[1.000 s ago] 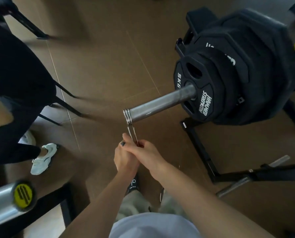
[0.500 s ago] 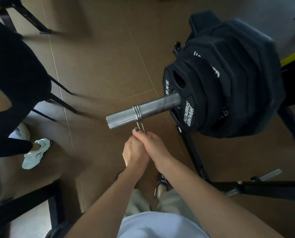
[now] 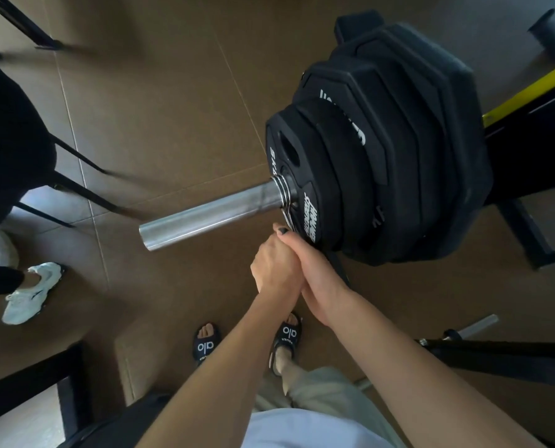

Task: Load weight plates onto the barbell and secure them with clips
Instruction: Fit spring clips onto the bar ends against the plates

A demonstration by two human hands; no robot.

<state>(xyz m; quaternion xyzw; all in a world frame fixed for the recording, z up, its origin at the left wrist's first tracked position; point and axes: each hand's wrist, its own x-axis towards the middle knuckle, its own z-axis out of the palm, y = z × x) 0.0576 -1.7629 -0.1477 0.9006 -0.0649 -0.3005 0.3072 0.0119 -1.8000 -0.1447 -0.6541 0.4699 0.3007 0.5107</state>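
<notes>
At the far left of the head view a second person's leg in dark cloth ends in a white sneaker [image 3: 30, 294] planted on the brown tiled floor [image 3: 159, 101], with thin black metal legs of some frame blurred above it. Moving right, the bare steel sleeve of the barbell [image 3: 205, 215] juts out toward the lower left, its open end free and nothing on that stretch. Where the sleeve meets the stack, the coils of a metal spring clip [image 3: 281, 190] ring the bar, pressed right up against the face of the smallest plate; its handles run down from the bar toward the hands. Just below, the left hand [image 3: 274, 270] and the right hand [image 3: 318, 273] are pressed together, both grips clenched around the clip's handles, a dark-painted thumbnail showing on top; the handles themselves are mostly hidden inside the fists. Beneath the forearms, two feet in black slides [image 3: 206, 345] stand on the floor, with pale trousers and a light shirt at the bottom edge. To the right, the black weight plates [image 3: 382, 140] sit stacked on the bar, small in front and larger behind, white lettering on their faces. Farthest right, a black frame with a yellow stripe [image 3: 528, 85] runs behind the stack.
</notes>
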